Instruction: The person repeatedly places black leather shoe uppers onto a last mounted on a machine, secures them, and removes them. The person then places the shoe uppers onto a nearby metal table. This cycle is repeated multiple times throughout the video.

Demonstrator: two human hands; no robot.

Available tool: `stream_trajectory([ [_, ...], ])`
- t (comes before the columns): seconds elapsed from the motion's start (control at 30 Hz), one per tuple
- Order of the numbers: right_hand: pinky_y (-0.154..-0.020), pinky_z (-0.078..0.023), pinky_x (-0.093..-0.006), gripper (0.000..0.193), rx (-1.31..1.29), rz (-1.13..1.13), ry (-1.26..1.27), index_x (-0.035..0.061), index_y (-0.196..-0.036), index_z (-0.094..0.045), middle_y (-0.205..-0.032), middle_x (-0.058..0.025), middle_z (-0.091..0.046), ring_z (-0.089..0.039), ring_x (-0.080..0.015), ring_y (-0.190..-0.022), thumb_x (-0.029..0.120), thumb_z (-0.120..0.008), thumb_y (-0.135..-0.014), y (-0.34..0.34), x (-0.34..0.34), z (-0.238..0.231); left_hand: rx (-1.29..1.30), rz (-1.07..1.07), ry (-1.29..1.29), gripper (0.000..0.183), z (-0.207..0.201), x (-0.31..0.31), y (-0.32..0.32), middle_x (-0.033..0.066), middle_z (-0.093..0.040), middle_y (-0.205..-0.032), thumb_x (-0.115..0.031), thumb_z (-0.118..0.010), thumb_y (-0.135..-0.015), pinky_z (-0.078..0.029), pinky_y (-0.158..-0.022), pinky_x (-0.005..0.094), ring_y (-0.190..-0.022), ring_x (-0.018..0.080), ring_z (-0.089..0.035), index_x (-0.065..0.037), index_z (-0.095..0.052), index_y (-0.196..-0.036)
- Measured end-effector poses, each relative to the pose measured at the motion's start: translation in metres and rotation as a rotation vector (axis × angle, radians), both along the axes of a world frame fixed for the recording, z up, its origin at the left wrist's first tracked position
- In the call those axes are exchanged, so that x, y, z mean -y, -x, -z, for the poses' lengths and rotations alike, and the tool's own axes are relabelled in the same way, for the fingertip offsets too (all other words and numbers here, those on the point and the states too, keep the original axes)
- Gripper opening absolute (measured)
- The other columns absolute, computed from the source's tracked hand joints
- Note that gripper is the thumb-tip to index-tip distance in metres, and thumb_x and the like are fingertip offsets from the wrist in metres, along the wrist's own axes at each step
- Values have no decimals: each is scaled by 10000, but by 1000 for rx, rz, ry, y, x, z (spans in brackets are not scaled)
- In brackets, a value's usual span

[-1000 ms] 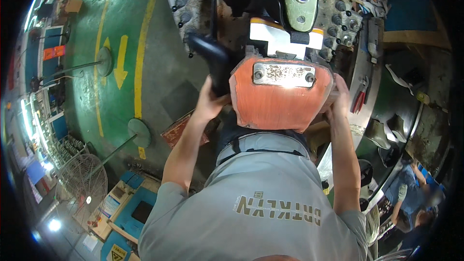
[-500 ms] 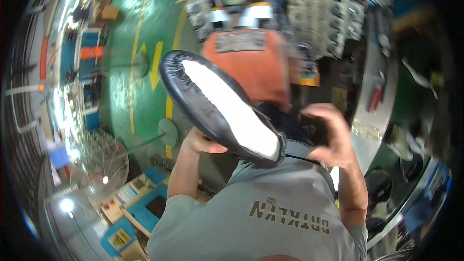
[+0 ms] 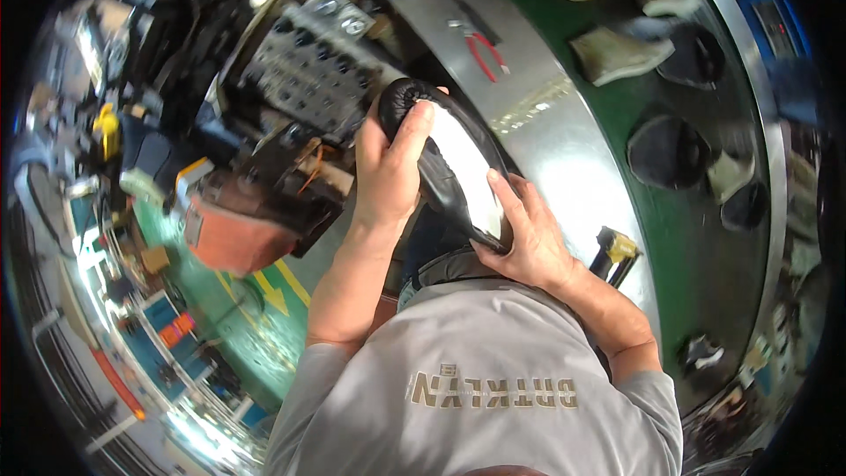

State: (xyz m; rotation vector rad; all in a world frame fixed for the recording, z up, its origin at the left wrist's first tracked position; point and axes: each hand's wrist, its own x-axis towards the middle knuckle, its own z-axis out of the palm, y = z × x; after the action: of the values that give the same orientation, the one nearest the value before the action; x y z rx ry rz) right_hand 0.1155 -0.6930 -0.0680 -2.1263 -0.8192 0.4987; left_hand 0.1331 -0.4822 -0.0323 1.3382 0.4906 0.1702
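Observation:
A black shoe upper (image 3: 447,187) with a white sole side (image 3: 469,163) faces up in front of my chest. Its gathered end points away from me. My left hand (image 3: 392,159) is wrapped round that far end, thumb pressed onto the white surface. Lower down, my right hand (image 3: 535,242) grips the near end from the right, fingertips on the white sole side's edge. Both hands are closed on the shoe upper; its underside is hidden.
A metal bench (image 3: 564,159) curves along my right, carrying red-handled pliers (image 3: 483,53) and a yellow-and-black tool (image 3: 616,251). Beyond it, several black shoe pieces (image 3: 667,152) lie on a green surface. A machine (image 3: 308,75) and an orange-red part (image 3: 236,234) stand at left.
The view has swung right, toward the metal bench. My right hand, apart from the shoe upper before, now grips its near end. My left hand now holds the far end.

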Motion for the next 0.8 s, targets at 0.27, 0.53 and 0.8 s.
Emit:
stream_trajectory([
  [0.27, -1104, -297, -330, 984, -609, 667, -652, 6, -1508, -172, -1493, -189, -320, -374, -238, -1349, 74, -758, -721, -3, 155, 19, -104, 560, 202, 560, 32, 181, -109, 144, -453, -1400, -312, -487, -1015, -366, -1044, 354, -1259, 200, -456, 30, -339, -1434],
  [0.53, -900, -523, -483, 468, -1074, 1388, -1926, -4, -1250, -518, -1157, -216, -587, -593, -347, -1023, 327, -501, -919, -7, 333, 12, -146, 832, 101, 419, 71, 247, -94, 203, -491, -1371, -246, -369, -1048, -384, -1074, 415, -1280, 298, -484, 40, -435, -1347],
  [0.8, -831, -537, -515, 404, -523, 1967, -1894, 67, -1196, -525, -1117, -140, -612, -625, -323, -983, 378, -497, -942, 20, 500, 151, -446, 851, -8, 396, 98, 251, -80, 193, -544, -1308, -226, -426, -1028, -427, -1017, 408, -1207, 290, -539, 42, -459, -1317],
])
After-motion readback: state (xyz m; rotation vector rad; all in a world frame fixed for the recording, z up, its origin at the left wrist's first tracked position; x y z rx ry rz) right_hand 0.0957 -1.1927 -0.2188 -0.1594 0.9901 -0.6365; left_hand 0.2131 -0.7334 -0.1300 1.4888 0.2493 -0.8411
